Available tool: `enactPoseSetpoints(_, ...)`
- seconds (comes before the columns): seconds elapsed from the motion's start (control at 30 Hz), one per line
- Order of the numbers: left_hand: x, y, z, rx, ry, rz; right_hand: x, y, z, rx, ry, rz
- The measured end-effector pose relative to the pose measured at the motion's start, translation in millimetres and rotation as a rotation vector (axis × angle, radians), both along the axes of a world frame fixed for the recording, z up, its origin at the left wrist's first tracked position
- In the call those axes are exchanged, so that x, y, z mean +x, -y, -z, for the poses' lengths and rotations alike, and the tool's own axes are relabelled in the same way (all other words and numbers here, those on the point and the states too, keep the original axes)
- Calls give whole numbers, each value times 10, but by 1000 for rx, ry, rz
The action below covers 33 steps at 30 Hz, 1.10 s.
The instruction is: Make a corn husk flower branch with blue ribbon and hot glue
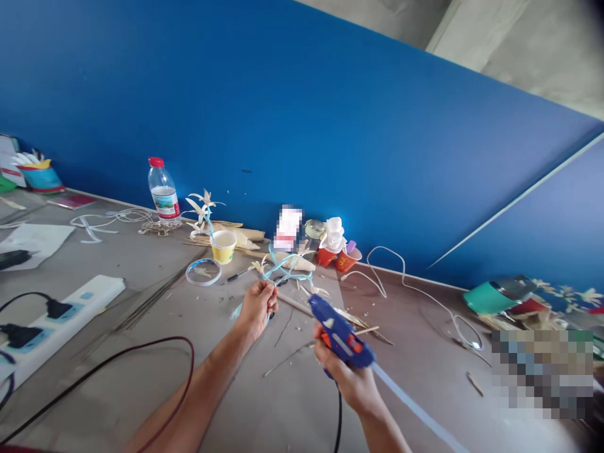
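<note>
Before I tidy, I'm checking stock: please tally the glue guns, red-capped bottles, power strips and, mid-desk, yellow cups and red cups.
Glue gun: 1
Red-capped bottle: 1
Power strip: 1
Yellow cup: 1
Red cups: 2
Total: 6

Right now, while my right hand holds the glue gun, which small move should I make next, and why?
Perhaps ease the glue gun slightly toward the left hand, clear of its fingers: the right hand holds the gun, its nozzle points up and leftward, a gap remains between, and the left fingers are closed, though what they pinch is hard to tell.
</note>
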State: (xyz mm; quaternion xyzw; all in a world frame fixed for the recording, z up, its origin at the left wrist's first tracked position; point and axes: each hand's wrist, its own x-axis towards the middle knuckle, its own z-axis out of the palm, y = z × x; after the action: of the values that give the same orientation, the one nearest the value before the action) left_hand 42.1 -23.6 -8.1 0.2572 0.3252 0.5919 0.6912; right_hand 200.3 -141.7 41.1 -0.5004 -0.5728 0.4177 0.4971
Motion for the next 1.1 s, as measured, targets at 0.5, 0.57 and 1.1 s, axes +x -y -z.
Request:
enactPoseSetpoints(0.5,27,52,-99,-7,23,33,-258,-357,324,-46,153,26)
enactPoseSetpoints(0.57,34,56,-91,-9,28,43,-267,-358,339,-27,167,47)
enactPoseSetpoints(1.1,50,81,-132,-58,80,40,-264,-384,425,35,331,105)
